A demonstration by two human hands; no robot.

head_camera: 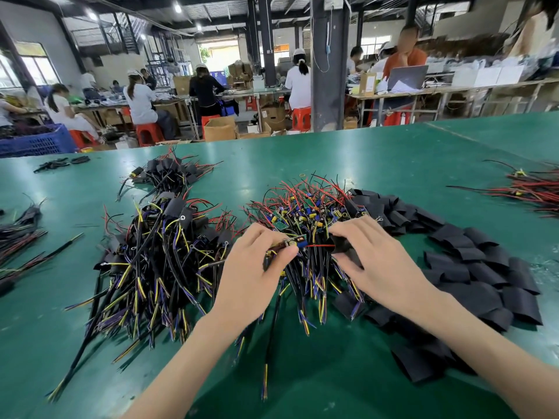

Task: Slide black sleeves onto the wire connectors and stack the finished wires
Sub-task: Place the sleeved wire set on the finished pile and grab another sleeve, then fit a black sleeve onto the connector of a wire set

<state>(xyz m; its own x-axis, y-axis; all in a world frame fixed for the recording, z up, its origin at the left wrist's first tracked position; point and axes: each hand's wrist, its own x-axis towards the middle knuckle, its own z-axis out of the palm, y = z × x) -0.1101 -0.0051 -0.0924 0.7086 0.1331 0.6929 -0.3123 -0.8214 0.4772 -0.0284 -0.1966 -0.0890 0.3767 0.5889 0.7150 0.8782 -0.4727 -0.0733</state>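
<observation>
Over the unsleeved wire pile (305, 213), left hand (257, 273) pinches a light, fragile circuit-board connector (289, 244) by its edges; right hand (378, 264) pinches a limp black sleeve (343, 247).

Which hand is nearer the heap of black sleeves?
Right. The right hand is at the left edge of the sleeve heap, gripping one sleeve; the left hand is farther left, pinching a wired board.

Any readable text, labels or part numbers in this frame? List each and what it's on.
No legible text anywhere.
Markings on the small circuit board with blue capacitor, held in the left hand: too small.
Label on the brown cardboard box beside the grey laptop: blurred.
Print on the brown cardboard carton on the floor: blurred.
</observation>
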